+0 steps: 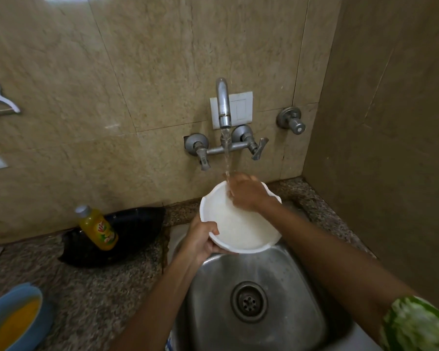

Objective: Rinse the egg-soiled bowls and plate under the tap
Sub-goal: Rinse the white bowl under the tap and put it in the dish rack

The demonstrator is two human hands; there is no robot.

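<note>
A white bowl is tilted over the steel sink, under the running tap. My left hand grips the bowl's near left rim, thumb inside. My right hand is inside the bowl at its far rim, fingers bent against the inner wall, blurred, with the water stream falling on it. A blue bowl with yellow egg liquid stands on the counter at the lower left.
A yellow dish-soap bottle leans on a black tray left of the sink on the granite counter. Two tap handles and a separate valve stick out from the tiled wall. The side wall closes the right.
</note>
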